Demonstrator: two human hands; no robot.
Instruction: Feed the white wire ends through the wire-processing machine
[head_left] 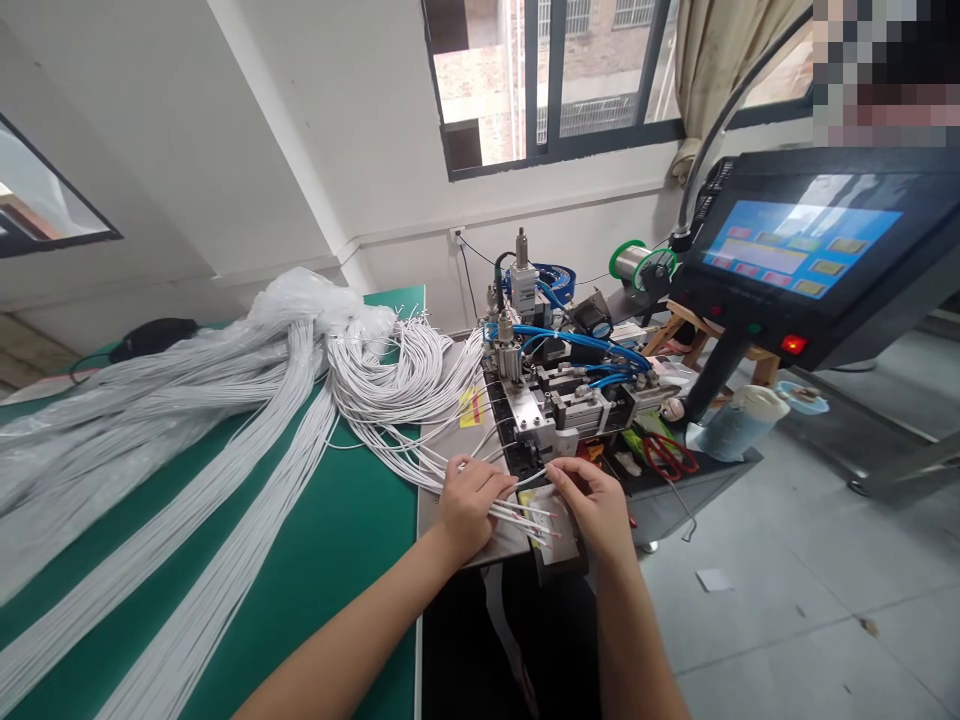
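My left hand (471, 500) is closed around several white cables (517, 515) whose stripped ends, with reddish tips, stick out to the right. Between thumb and fingers of my right hand (592, 495) is the end of a single white cable (534, 479), held just in front of the machine's clamp (532, 440). That cable runs back toward my left hand. The wire-processing machine (525, 400), with metal cylinders and blue air hoses, stands right behind both hands. A coiled bundle of white cables (390, 375) trails from the left hand's side back over the table.
Long white cable bundles and plastic wrap (300, 300) cover much of the green table (360, 590). A control screen (802, 245) stands at the right, with a solder-like wire spool (634, 262) behind. Red-handled scissors (670, 458) and a plastic jug (739, 425) sit right of the machine.
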